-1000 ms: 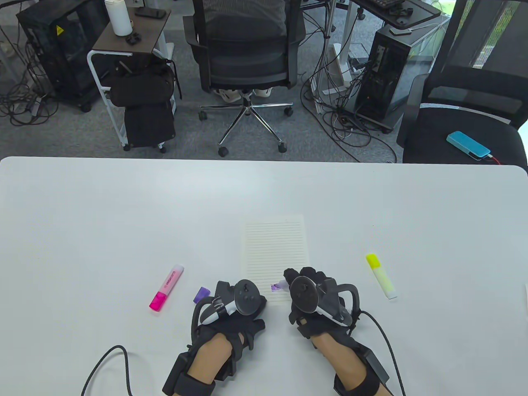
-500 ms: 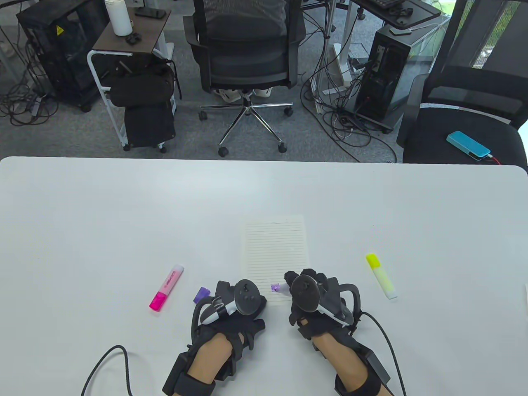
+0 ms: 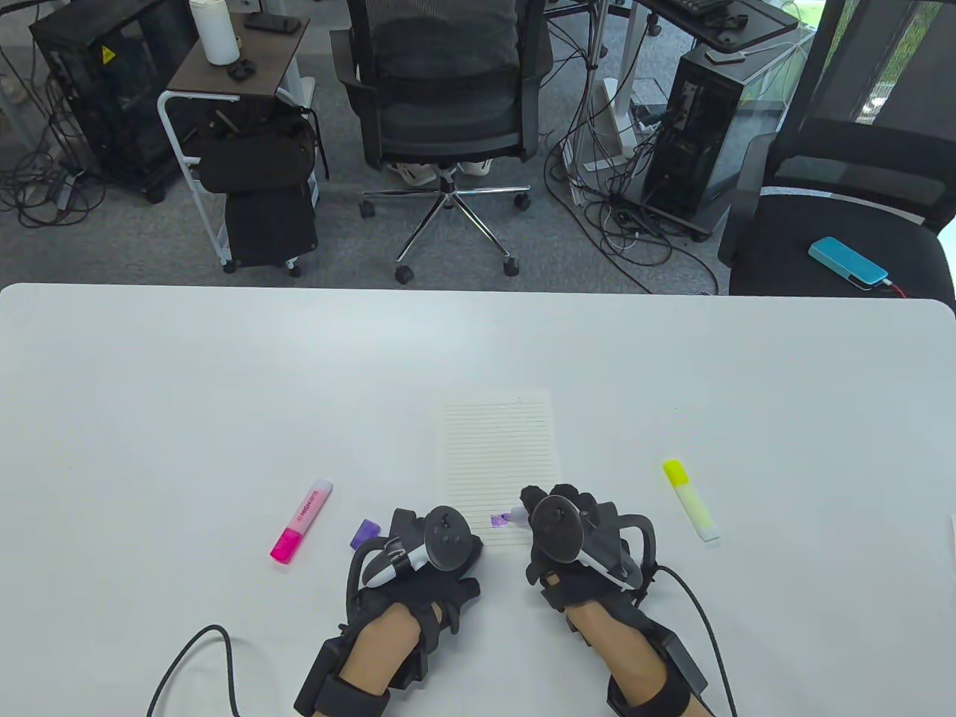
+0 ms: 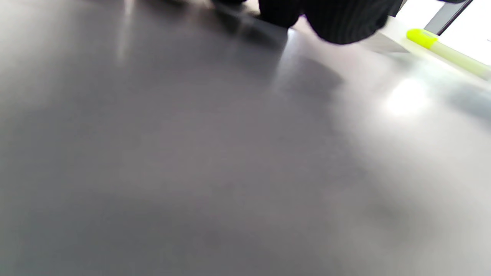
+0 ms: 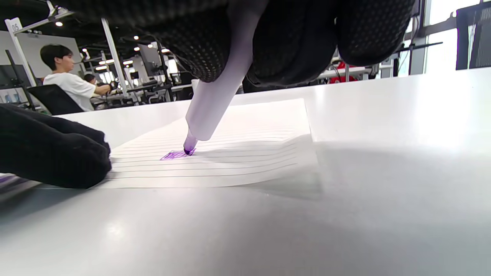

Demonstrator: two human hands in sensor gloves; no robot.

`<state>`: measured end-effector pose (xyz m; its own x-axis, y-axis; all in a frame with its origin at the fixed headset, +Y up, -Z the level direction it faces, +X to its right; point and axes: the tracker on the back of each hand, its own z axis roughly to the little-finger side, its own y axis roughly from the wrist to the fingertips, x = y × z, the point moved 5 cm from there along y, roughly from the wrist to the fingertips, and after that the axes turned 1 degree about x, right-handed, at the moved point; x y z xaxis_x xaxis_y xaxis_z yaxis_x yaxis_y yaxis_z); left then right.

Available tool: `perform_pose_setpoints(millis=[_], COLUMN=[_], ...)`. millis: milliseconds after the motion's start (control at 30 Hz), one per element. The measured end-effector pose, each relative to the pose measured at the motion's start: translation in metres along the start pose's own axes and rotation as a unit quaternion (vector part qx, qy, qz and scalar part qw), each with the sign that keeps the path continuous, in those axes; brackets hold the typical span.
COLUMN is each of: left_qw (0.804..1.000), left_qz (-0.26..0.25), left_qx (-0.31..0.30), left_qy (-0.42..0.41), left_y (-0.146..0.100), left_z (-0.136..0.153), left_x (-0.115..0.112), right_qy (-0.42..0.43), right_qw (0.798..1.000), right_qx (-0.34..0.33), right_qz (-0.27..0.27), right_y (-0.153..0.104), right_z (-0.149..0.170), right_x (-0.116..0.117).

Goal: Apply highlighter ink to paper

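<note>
Between the earlier table views and this one, the right hand [image 3: 571,538] has slid a touch rightward along the line, and the purple patch near the sheet's bottom edge has grown with it; the left hand has not shifted.

The pale purple plastic highlighter [image 5: 215,96] is pinched in the right hand's gloved fingers [image 5: 191,50], slanted so its dark tip meets the cream lined sheet of paper [image 3: 499,448]. The tip stands at the right end of the small purple ink patch [image 5: 174,155], which lies in one ruled row close to the near edge of the sheet. That slant lets the tip drag flat along the row, so I judge the stroke to be mid-way rather than finished.

The left hand [image 3: 418,556] rests at the sheet's near left corner, its fingers on the edge of the paper in the right wrist view, probably to stop the paper sliding under the stroke. Whether those fingers lie flat or curled, I cannot tell.

Just left of that hand lies the small purple cap [image 3: 364,532], off the pen and within easy reach. Farther left lies a capped pink highlighter [image 3: 301,520], and well to the right a capped yellow highlighter [image 3: 691,499], both untouched on the white table [image 3: 224,388].
</note>
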<state>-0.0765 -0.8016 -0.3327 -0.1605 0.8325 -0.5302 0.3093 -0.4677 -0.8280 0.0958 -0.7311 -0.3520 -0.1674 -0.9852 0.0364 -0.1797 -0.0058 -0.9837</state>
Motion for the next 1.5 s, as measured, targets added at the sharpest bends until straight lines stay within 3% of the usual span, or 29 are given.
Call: perform_pose_setpoints(millis=[200, 367, 533, 700, 833, 1067, 1500], left_qw=[1.000, 1.000, 1.000, 1.000, 1.000, 1.000, 1.000], left_qz=[0.000, 0.000, 0.000, 0.001, 0.001, 0.001, 0.002], left_qx=[0.000, 0.000, 0.000, -0.001, 0.000, 0.000, 0.001], left_qy=[0.001, 0.001, 0.002, 0.002, 0.005, 0.004, 0.005], left_y=[0.000, 0.000, 0.000, 0.000, 0.000, 0.000, 0.000], left_z=[0.000, 0.000, 0.000, 0.000, 0.000, -0.001, -0.001], left_x=[0.000, 0.000, 0.000, 0.000, 0.000, 0.000, 0.000], right_qy=[-0.009, 0.003, -0.003, 0.002, 0.013, 0.023, 0.055], right_qw=[1.000, 1.000, 1.000, 1.000, 1.000, 0.999, 0.998], right_qx=[0.004, 0.003, 0.004, 0.005, -0.002, 0.020, -0.006], right_qz=[0.025, -0.005, 0.022, 0.001, 0.018, 0.011, 0.007], right_y=[0.002, 0.000, 0.002, -0.001, 0.002, 0.004, 0.003], right_z=[0.002, 0.002, 0.003, 0.000, -0.004, 0.000, -0.005], right_x=[0.001, 0.000, 0.002, 0.000, 0.003, 0.004, 0.006])
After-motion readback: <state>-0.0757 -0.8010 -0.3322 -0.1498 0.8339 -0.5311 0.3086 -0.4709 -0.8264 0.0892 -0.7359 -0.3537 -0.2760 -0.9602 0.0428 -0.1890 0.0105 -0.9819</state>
